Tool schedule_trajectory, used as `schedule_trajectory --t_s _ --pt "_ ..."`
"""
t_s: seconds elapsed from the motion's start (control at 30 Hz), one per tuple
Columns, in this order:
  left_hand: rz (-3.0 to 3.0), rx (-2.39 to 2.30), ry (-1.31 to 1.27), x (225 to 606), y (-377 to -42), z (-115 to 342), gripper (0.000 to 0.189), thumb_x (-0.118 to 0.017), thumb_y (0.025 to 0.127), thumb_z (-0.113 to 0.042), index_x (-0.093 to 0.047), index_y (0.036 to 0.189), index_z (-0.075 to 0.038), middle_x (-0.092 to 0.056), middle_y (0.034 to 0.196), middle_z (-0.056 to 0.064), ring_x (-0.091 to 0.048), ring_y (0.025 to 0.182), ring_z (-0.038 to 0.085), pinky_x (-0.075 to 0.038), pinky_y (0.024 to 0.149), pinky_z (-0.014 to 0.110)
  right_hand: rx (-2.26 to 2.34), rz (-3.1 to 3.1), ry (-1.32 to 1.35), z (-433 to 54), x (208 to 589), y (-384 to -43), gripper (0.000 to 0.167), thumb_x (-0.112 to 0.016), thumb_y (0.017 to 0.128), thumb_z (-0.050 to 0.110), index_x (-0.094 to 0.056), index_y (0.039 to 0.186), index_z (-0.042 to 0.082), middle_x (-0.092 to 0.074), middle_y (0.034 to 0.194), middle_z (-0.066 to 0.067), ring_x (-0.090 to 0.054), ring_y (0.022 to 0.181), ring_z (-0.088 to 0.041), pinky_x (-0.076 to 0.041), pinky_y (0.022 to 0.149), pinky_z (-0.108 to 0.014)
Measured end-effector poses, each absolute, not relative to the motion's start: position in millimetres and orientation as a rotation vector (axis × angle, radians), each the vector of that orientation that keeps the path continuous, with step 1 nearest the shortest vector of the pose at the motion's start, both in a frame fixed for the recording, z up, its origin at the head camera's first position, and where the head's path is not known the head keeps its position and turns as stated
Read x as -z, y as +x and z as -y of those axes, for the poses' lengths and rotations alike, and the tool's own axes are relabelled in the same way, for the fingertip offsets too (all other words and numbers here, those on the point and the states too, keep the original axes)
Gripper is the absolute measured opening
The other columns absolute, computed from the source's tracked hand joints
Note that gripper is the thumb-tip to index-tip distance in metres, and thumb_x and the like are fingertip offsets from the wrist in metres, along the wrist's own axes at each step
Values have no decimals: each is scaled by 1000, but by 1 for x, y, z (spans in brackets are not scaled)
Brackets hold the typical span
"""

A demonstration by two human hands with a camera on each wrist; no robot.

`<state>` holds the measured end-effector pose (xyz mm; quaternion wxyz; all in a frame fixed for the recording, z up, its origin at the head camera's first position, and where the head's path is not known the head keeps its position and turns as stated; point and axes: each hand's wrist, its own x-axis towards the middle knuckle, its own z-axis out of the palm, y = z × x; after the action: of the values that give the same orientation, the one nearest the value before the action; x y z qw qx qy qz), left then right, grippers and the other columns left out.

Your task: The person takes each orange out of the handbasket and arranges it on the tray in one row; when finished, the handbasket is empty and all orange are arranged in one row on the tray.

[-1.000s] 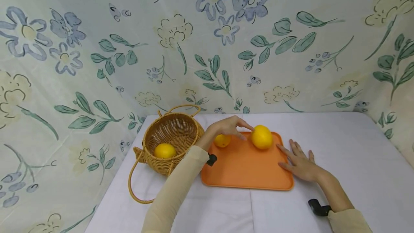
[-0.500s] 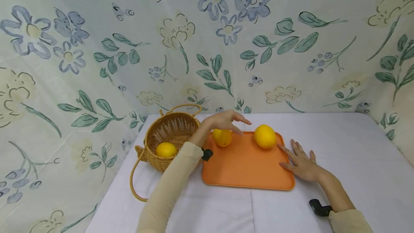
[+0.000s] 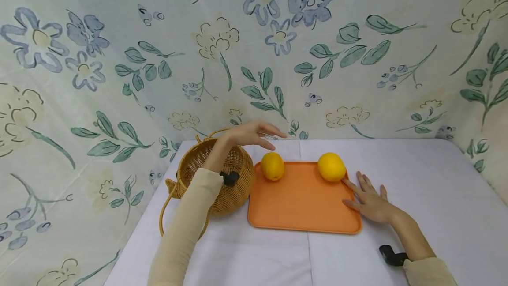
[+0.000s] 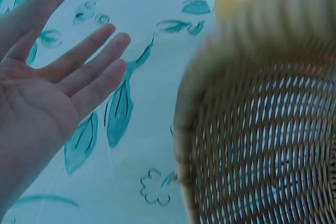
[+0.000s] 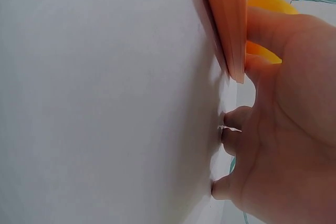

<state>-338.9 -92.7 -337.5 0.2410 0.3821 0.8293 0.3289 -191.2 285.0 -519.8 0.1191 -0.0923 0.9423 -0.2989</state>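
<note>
On the head camera I see a white cloth-covered table (image 3: 420, 175) beneath both hands and a floral-printed cloth (image 3: 158, 8) behind them. Since the earlier frames, the left hand (image 3: 252, 134) has drawn away toward its own side, while the right hand (image 3: 371, 203) stays put; the large yellow fruit (image 3: 331, 167) now lies closer to the right fingertips. Nearest the left fingertips sits a smaller yellow fruit (image 3: 272, 166), on the same smooth orange tray (image 3: 297, 206). The rounded wicker basket (image 3: 232, 191) stands under the left wrist.

In the left wrist view I find that hand raised, its fingers extended and apart, beside the basket's blurred, thick rim and see-through weave.

In the right wrist view I see two digits touching the tray's rounded edge, the other fingertips resting on the cloth, fingers spread.
</note>
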Motion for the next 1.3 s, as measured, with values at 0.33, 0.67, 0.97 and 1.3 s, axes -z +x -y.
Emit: schedule_trajectory --t_s 0.33,0.67,0.97,1.3 --pt "-2235 -1003 938 329 -341 174 39 -73 96 -8 -70 135 -10 -61 149 8 -56 140 31 -44 118 50 865 -2752 -264 -284 520 -192 81 -62 100 48 -32 160 3 6 166 -38 9 152 -60 22 109 -80" --pt "-2194 -1033 711 339 -343 243 44 -72 97 -11 -64 139 -2 -62 146 17 -59 136 36 -53 110 40 862 -2758 -248 -284 517 -190 81 -63 100 48 -32 159 2 4 166 -38 7 152 -60 20 110 -81" --pt "-2167 -910 579 356 -343 265 37 -72 98 -17 -71 135 -18 -63 145 11 -59 135 35 -50 113 47 882 -2753 -257 -285 522 -190 82 -62 100 48 -31 159 0 6 166 -39 9 152 -60 23 110 -80" --pt "-2057 -886 492 364 -348 271 37 -71 98 -13 -71 134 -14 -58 151 11 -54 138 36 -44 113 62 885 -2758 -260 -283 519 -190 82 -63 99 48 -32 159 1 5 166 -39 9 152 -60 22 109 -80"
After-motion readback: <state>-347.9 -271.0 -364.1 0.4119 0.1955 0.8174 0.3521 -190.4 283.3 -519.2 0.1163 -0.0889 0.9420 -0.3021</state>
